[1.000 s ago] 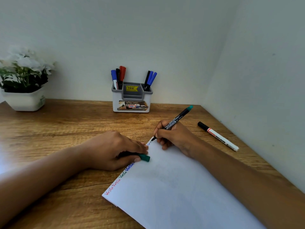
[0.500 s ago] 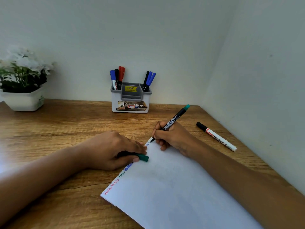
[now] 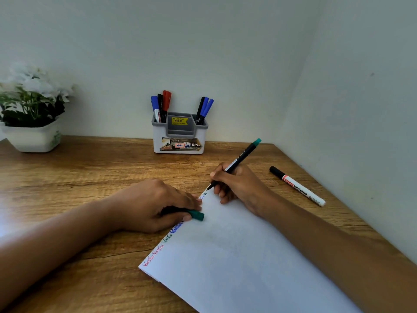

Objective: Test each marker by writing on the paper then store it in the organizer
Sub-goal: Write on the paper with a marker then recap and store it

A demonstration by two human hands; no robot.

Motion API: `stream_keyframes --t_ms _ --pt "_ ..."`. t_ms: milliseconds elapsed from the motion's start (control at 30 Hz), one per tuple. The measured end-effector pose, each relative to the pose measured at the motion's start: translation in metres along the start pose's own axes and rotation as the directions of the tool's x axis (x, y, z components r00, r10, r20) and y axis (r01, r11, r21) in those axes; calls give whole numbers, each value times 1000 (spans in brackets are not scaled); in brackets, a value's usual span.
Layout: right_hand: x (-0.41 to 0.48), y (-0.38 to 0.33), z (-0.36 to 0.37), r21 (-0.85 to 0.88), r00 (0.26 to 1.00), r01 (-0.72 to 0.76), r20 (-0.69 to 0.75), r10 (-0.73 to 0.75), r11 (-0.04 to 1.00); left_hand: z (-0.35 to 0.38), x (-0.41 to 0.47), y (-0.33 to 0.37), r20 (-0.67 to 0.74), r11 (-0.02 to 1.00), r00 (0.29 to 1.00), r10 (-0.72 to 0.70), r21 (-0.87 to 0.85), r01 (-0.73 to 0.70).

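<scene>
A white paper [image 3: 237, 256] lies slanted on the wooden desk, with coloured words written along its left edge. My right hand [image 3: 239, 184] grips a black marker with a green end [image 3: 242, 155], its tip touching the paper's far corner. My left hand [image 3: 155, 204] rests on the paper's edge and holds the green cap [image 3: 197, 215]. A grey and white organizer [image 3: 179, 141] stands at the back against the wall, with blue, black and red markers upright in its left and right compartments.
A white-board marker with a black cap [image 3: 297, 186] lies on the desk right of my right hand, near the side wall. A white pot of white flowers [image 3: 31, 123] stands at the back left. The desk [image 3: 79, 177] sits in a wall corner.
The marker tip has crept slightly along the paper's far corner as my right hand writes. My left hand has stayed on the paper's edge with the cap.
</scene>
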State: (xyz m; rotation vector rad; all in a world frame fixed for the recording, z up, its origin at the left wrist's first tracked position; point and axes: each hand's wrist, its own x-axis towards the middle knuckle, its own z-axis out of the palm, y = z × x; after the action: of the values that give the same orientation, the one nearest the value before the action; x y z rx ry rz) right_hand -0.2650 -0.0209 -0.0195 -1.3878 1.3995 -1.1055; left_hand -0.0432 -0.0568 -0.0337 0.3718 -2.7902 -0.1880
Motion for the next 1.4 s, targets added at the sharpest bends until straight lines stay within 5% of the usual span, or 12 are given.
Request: stream_keyframes --t_ms 500,1400 --pt "-1 0 2 -150 999 33 20 -31 988 1 0 -1 -16 1000 1000 10 -2 -10" --pt "3 0 3 -165 1000 16 -19 -19 986 0 1 0 -30 1000 999 19 -9 -20"
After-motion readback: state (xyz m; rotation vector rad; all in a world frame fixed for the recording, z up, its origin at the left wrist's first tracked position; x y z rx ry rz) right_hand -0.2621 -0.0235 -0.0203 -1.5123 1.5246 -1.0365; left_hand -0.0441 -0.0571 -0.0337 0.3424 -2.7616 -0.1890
